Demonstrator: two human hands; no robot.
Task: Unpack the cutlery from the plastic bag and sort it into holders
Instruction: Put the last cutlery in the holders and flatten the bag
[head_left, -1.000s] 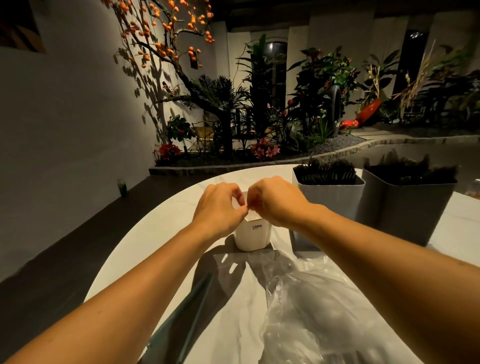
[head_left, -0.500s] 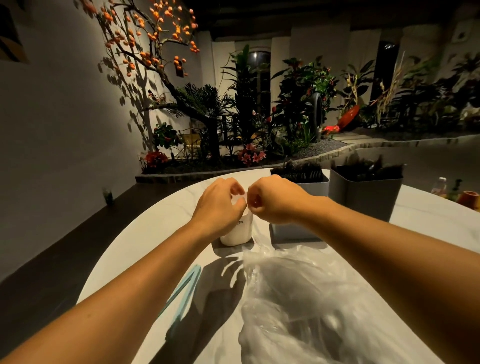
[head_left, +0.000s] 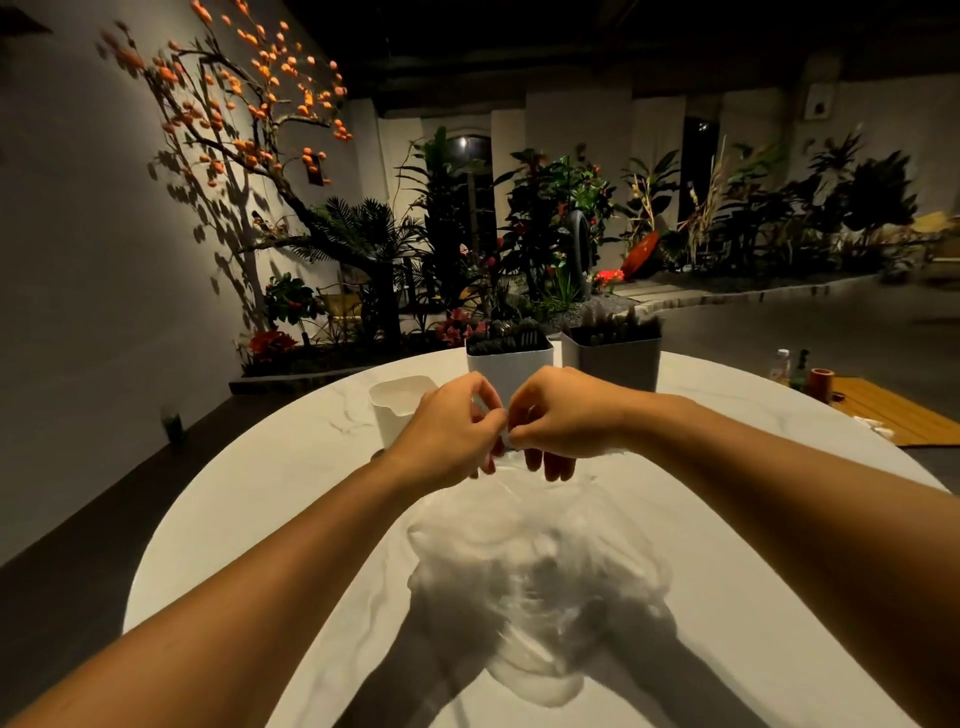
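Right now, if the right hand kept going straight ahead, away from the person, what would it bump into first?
Probably the white square holder full of dark cutlery, standing just beyond the right hand, which pinches the plastic bag top. Depth is hard to judge, so the gap between them is unclear.

head-worn view, facing forward-down, close over table (head_left: 270, 499)

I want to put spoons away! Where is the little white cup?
In the head view, the little white cup stands on the table, just left of the left hand, beside the white square holder.
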